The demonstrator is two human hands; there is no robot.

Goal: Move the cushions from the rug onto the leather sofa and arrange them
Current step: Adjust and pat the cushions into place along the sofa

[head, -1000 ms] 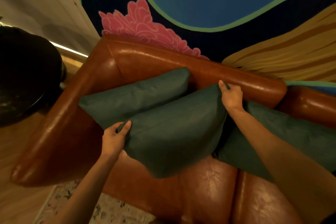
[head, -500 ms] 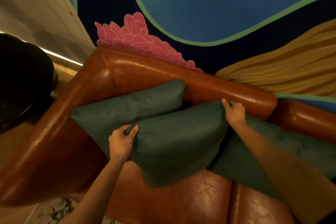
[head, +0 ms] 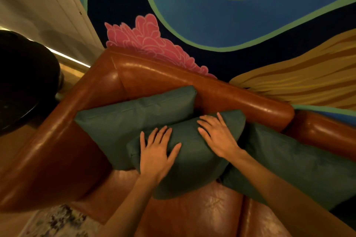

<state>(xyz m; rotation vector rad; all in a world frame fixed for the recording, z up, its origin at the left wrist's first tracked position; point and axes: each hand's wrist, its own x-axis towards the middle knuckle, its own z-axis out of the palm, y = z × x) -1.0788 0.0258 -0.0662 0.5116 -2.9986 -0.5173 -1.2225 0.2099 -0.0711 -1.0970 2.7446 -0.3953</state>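
Observation:
Three dark green cushions lie on the brown leather sofa (head: 192, 215). The back cushion (head: 134, 115) leans in the sofa's left corner against the backrest. The front cushion (head: 194, 165) rests in front of it, overlapping it. A third cushion (head: 292, 161) lies to the right, partly under my right forearm. My left hand (head: 157, 152) lies flat on the front cushion's left side, fingers spread. My right hand (head: 217, 134) presses flat on its upper right part, fingers spread too. Neither hand grips anything.
The sofa's left armrest (head: 48, 140) curves down toward me. A patterned rug (head: 57, 223) shows at the bottom left on the wooden floor. A dark round object (head: 23, 82) stands left of the sofa. A painted mural wall (head: 212, 15) rises behind the backrest.
Both hands let go of the front cushion's corners and now lie flat on top of it. The cushion has settled lower against the back cushion.

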